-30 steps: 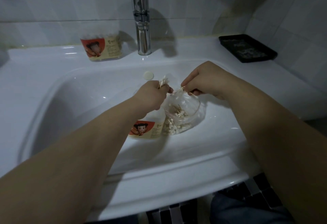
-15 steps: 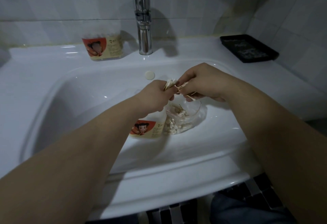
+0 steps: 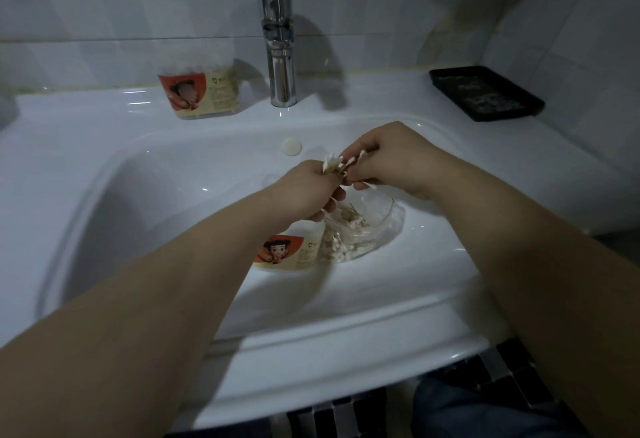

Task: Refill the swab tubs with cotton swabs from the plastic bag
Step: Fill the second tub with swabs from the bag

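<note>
Bundle of cotton swabs (image 3: 331,165) gripped upright in curled left hand (image 3: 306,193) above sink basin (image 3: 173,195); few more pinched between right hand (image 3: 391,160) fingertips, touching bundle. Underneath, open plastic bag (image 3: 367,230) of swabs against swab tub (image 3: 291,252) in basin. Second tub (image 3: 201,91) on ledge beside faucet (image 3: 280,57).

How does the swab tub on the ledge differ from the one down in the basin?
The ledge tub stands alone left of the tap; the basin tub sits inside the basin, against the plastic bag. The ledge tub shows whole, white swab heads packed near its top; the basin tub's top is hidden behind the left hand, so its fill cannot be told. Both are clear tubs with the same orange cartoon label.
</note>
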Available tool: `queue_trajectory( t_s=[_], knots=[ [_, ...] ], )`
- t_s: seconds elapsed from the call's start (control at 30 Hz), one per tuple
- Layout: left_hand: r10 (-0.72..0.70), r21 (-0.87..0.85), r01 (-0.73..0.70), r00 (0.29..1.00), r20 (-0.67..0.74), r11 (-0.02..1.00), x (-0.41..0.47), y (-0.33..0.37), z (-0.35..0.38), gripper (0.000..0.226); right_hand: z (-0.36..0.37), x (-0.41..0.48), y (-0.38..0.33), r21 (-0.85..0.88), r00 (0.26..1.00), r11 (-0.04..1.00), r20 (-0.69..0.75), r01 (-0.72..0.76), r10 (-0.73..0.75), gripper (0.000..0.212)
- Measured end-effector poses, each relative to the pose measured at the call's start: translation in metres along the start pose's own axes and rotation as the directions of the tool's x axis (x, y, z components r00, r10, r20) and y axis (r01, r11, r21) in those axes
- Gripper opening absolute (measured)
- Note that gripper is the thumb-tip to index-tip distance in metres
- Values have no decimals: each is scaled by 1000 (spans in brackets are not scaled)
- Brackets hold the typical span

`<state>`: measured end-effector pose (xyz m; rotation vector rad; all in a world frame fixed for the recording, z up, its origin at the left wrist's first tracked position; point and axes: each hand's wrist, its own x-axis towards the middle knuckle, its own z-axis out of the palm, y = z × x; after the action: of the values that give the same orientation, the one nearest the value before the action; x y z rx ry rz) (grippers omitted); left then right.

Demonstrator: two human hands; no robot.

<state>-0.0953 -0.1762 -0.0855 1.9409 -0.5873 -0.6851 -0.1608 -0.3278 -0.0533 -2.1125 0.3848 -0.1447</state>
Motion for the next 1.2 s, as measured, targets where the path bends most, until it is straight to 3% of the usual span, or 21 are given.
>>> queue_trajectory(
  t_s=[0.27, 0.5, 0.73, 0.9, 1.07, 1.2],
  knots=[
    [-81, -2, 82, 990, -112, 997, 7, -3, -3, 22, -3, 2, -1, 173, 997, 984, -58, -31, 42, 15],
    [-90, -209, 58, 985, -146, 976, 7, -3, -1, 33, -1, 0, -2, 357, 993, 932, -68, -64, 94, 16],
    [-84, -391, 40, 992, -95, 920, 2, 2, -3, 32, 10, 3, 0, 306, 996, 952, -87, 26, 1, 17],
    [-181, -492, 101, 976, -118, 865, 4, 2, -3, 22, 12, 4, -3, 342, 1000, 940, -21, -8, 16, 16],
    [-162, -588, 121, 987, -17, 800, -2, 5, -1, 19, 11, 8, 1, 142, 998, 990, -63, 18, -9, 18],
    [-144, -557, 143, 989, 43, 818, -2, 5, -1, 21, 7, 11, 2, 9, 993, 1000, -116, 21, -20, 26]
  ],
)
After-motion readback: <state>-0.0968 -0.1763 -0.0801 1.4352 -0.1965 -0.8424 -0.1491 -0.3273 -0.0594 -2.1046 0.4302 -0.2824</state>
